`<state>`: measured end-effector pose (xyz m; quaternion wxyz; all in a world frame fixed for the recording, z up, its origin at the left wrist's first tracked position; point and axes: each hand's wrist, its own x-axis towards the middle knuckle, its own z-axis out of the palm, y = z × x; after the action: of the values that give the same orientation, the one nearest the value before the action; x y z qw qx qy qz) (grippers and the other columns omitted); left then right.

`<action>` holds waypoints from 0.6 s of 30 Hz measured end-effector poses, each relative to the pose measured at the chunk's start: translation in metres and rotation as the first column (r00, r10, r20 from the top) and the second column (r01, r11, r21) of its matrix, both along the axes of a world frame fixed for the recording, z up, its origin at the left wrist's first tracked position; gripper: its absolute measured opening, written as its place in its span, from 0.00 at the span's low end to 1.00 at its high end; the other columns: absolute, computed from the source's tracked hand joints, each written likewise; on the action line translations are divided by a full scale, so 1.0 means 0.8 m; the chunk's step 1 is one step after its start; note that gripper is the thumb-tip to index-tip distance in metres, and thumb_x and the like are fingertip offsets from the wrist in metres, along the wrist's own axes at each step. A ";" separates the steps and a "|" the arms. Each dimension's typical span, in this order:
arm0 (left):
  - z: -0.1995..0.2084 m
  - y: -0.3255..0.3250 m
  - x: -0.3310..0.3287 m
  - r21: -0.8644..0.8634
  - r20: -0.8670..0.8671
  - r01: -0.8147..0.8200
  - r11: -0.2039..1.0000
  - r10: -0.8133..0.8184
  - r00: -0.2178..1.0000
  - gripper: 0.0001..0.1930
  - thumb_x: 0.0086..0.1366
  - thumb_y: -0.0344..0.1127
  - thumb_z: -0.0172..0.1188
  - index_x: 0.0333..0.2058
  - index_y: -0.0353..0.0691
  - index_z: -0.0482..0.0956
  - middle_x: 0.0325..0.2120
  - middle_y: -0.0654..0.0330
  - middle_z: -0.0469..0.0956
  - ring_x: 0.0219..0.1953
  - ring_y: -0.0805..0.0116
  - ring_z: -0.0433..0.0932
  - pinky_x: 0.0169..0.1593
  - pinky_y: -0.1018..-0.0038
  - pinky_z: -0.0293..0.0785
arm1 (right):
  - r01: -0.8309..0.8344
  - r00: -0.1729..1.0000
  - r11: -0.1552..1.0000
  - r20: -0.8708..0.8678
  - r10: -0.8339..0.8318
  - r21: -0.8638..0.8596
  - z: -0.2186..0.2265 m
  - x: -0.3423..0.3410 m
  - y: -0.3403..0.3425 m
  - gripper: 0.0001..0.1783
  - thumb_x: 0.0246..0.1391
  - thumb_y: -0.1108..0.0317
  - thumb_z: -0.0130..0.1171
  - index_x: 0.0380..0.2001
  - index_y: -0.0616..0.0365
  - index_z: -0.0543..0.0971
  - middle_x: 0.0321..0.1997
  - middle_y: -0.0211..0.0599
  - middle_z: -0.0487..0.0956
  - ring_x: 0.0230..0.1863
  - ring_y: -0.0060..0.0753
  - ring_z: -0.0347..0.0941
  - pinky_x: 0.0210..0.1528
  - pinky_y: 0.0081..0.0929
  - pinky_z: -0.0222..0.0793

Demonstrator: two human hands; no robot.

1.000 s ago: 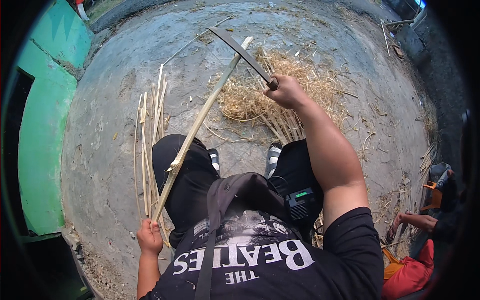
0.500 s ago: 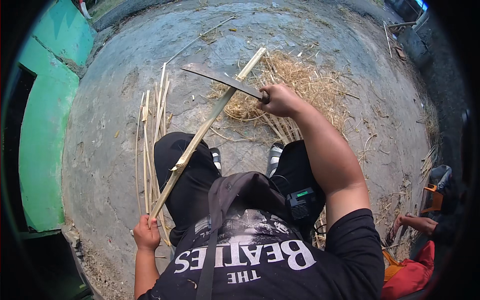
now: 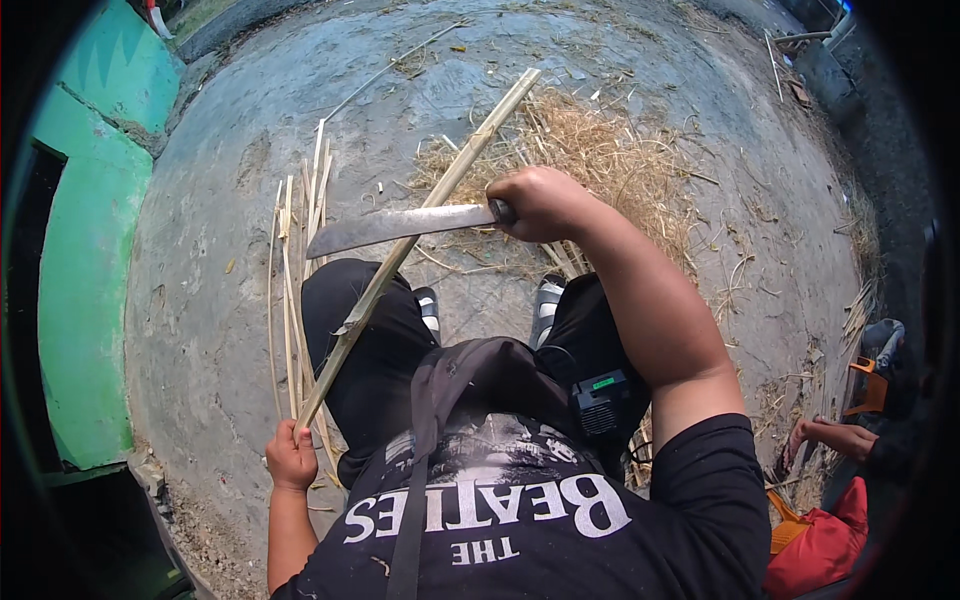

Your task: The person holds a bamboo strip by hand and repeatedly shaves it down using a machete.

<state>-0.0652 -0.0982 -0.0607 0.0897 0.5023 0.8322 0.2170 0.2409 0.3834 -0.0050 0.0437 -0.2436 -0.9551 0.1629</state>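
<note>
1. Bamboo is the material in hand: a long pale bamboo stick (image 3: 420,240) is running slantwise from the near left up to the far middle, its near end gripped in the left hand (image 3: 292,457) and its far end pointing out over a heap of dry shavings (image 3: 590,160) on the concrete ground (image 3: 200,300).

2. Against the frames of a second ago, the blade is coming down: the machete (image 3: 395,228), earlier raised high and pointing away over the far end of the stick, is now lying nearly level across the stick's middle, tip to the left.

3. The right hand (image 3: 545,203) is wrapped tight around the machete's handle, fingers closed. The left hand is clenched around the stick's near end, just left of the person's knee.

4. The stick itself is sitting at much the same slant as before, so only the blade side is moving. Judging from this, the blade is meeting the stick's surface in a shaving or splitting stroke; whether the edge is actually biting in cannot be told.

5. Thin split bamboo strips (image 3: 295,270) are lying in a loose bundle on the ground to the left of the person's legs, just beside the held stick.

6. At the near right, another person's hand (image 3: 835,437) is resting close to an orange-red bag (image 3: 815,545), well apart from the blade.
</note>
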 end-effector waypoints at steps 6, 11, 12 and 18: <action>0.001 0.012 0.001 0.013 -0.023 0.004 1.000 -0.004 1.000 0.16 0.72 0.48 0.56 0.35 0.39 0.75 0.19 0.47 0.76 0.24 0.40 0.79 0.27 0.55 0.72 | 0.428 0.880 0.794 -0.002 -0.476 -0.431 0.001 0.033 0.047 0.19 0.53 0.61 0.68 0.47 0.57 0.83 0.41 0.46 0.86 0.41 0.41 0.84 0.46 0.37 0.78; 0.008 0.011 0.002 -0.014 0.001 0.002 1.000 -0.002 1.000 0.20 0.72 0.53 0.54 0.35 0.39 0.75 0.18 0.48 0.76 0.24 0.39 0.78 0.28 0.55 0.72 | 0.223 0.974 0.964 -0.016 -0.228 -0.146 0.005 0.013 0.012 0.15 0.51 0.60 0.69 0.40 0.53 0.83 0.37 0.43 0.86 0.38 0.47 0.83 0.43 0.40 0.78; 0.006 0.009 -0.001 -0.007 0.029 0.005 1.000 -0.004 1.000 0.23 0.73 0.56 0.52 0.35 0.39 0.75 0.18 0.48 0.75 0.24 0.39 0.78 0.28 0.54 0.72 | 0.078 0.994 0.996 0.069 -0.080 0.038 0.011 0.007 0.005 0.13 0.50 0.59 0.70 0.38 0.52 0.83 0.35 0.42 0.85 0.37 0.48 0.83 0.42 0.42 0.78; -0.009 0.011 0.001 0.037 -0.032 0.001 0.999 0.001 0.999 0.26 0.75 0.59 0.44 0.35 0.39 0.75 0.19 0.48 0.75 0.25 0.38 0.77 0.29 0.52 0.71 | 0.482 0.804 0.744 -0.103 -0.585 -0.464 -0.005 0.031 0.055 0.21 0.56 0.55 0.70 0.44 0.61 0.83 0.39 0.43 0.87 0.41 0.37 0.84 0.43 0.35 0.77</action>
<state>-0.0641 -0.0894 -0.0678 0.0668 0.5074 0.8294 0.2243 0.2653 0.4272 -0.0091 0.1519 -0.4901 -0.7741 0.3709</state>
